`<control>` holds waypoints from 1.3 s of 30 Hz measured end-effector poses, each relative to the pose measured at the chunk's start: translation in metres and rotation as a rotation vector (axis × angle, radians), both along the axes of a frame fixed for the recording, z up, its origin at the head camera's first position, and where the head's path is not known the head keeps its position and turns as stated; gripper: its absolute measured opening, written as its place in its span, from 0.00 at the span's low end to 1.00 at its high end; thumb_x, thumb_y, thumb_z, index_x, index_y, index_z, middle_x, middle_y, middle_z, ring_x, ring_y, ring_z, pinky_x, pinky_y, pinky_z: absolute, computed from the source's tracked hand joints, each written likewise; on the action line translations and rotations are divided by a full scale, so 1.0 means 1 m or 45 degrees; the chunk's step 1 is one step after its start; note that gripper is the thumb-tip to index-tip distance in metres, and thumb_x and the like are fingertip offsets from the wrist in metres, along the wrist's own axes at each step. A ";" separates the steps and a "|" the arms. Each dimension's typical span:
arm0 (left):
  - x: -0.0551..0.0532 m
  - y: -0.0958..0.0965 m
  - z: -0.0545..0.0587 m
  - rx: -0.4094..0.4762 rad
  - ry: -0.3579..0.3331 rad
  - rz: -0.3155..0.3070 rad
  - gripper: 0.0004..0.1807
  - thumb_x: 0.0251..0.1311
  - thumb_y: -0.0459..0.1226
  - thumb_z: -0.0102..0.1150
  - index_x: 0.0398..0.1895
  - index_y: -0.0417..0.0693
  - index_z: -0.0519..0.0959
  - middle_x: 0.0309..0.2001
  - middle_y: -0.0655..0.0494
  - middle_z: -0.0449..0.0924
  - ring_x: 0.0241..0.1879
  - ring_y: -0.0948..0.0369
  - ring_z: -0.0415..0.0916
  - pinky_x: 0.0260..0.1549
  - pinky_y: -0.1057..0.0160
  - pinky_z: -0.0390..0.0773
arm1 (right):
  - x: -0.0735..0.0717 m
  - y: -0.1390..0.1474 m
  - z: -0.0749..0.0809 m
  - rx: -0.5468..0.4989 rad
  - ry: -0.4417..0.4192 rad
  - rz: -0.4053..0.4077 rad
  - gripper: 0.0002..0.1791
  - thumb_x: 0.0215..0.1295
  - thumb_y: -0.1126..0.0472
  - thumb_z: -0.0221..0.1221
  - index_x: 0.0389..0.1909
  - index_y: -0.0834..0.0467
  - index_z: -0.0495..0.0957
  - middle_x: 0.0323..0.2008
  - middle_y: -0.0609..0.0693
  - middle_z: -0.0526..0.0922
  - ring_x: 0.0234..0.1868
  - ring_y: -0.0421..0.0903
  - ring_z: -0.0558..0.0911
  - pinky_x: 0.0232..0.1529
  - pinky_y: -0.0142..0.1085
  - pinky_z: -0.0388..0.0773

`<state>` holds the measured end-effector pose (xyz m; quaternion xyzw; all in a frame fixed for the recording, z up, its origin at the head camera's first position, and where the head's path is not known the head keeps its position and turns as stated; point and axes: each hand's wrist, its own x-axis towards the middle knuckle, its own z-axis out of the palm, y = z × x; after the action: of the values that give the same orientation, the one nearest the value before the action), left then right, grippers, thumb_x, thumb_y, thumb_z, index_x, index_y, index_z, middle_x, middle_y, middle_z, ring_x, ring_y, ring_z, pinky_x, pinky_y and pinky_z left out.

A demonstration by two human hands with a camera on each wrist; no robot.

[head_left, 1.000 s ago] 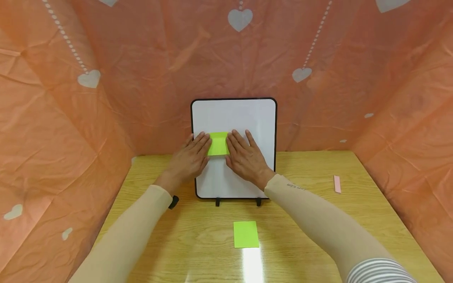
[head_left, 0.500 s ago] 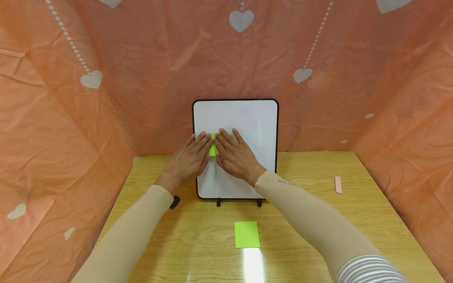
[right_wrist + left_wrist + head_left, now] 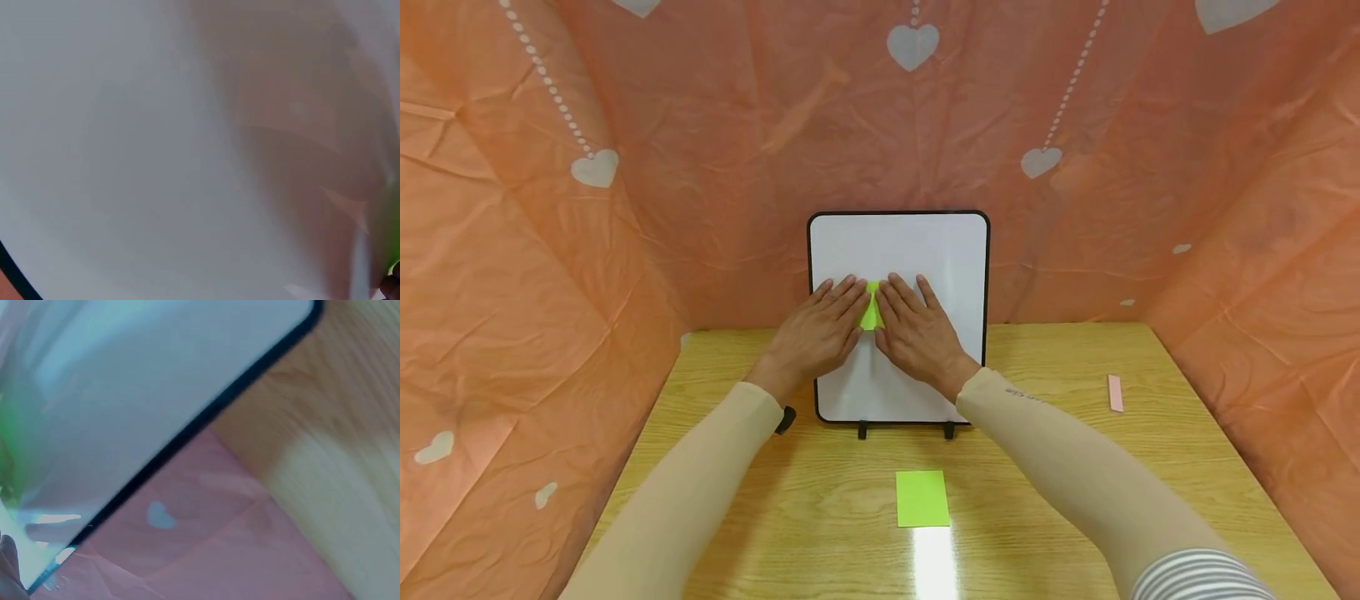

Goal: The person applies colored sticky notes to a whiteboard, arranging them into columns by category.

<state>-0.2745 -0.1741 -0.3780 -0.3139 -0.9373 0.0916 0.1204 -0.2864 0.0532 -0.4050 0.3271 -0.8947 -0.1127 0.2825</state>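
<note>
A yellow-green sticky note (image 3: 872,310) lies on the white face of a black-framed whiteboard (image 3: 898,250), mostly covered by the two hands. My left hand (image 3: 816,333) rests over its left part with straight fingers. From the other side my right hand (image 3: 921,337) lies over the right part, fingers also straight. Only a narrow strip of the note shows between them. In the left wrist view a fingertip (image 3: 9,565) appears at the lower left corner, near the board's edge. The right wrist view holds mostly bare board, with a fingertip (image 3: 391,284) at the lower right.
Small black feet (image 3: 949,431) support the whiteboard on the wooden table (image 3: 1037,517). In front of it lies a square yellow-green sticky pad or note (image 3: 922,498). A pink strip (image 3: 1116,393) is at the right. Orange sheeting with hearts (image 3: 700,167) surrounds the table.
The right hand slid left across the note, then back right. The left hand stayed put at first and has since shifted right over the note. The board and table items stay in place.
</note>
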 end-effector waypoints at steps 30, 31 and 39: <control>0.005 -0.020 -0.001 -0.045 0.019 0.049 0.35 0.84 0.51 0.40 0.84 0.42 0.55 0.85 0.47 0.52 0.86 0.50 0.43 0.85 0.48 0.42 | 0.003 0.004 0.000 0.078 0.002 -0.049 0.36 0.83 0.42 0.45 0.81 0.61 0.63 0.80 0.54 0.65 0.85 0.51 0.56 0.85 0.56 0.50; 0.005 -0.021 -0.002 -0.045 0.022 0.044 0.35 0.84 0.51 0.40 0.84 0.42 0.56 0.85 0.47 0.53 0.86 0.50 0.43 0.85 0.48 0.43 | 0.003 0.005 0.000 0.081 0.005 -0.051 0.36 0.83 0.42 0.45 0.81 0.61 0.63 0.80 0.54 0.65 0.85 0.51 0.56 0.85 0.56 0.50; 0.007 -0.023 -0.007 -0.078 -0.029 0.073 0.36 0.84 0.53 0.36 0.85 0.43 0.52 0.86 0.48 0.47 0.86 0.51 0.38 0.85 0.49 0.39 | 0.008 0.007 -0.005 0.090 -0.046 -0.027 0.37 0.83 0.42 0.45 0.81 0.62 0.62 0.81 0.55 0.64 0.84 0.52 0.57 0.85 0.56 0.48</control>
<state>-0.2676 -0.1969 -0.3851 -0.2916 -0.9440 0.1201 0.0974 -0.2782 0.0606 -0.4105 0.3294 -0.8985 -0.1413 0.2534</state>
